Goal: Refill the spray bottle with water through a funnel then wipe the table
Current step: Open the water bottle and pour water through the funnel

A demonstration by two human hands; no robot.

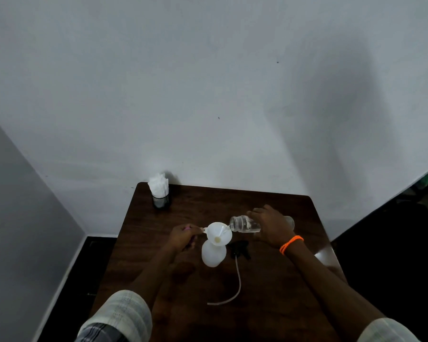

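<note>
Tipping a clear jar (245,224) on its side, the right hand (272,227) has its fingers clamped around the jar's body, the mouth at the right rim of the white funnel (218,233). The funnel sits in the neck of the white bottle (213,254), which stands near the middle of the brown table (269,292), while the left hand (183,236) pinches the funnel's tab from the left, fingers together. Just right of the bottle lies the black sprayer (240,250) with its tube trailing toward the near edge, and a tissue holder (160,193) stands at the far left corner.
</note>
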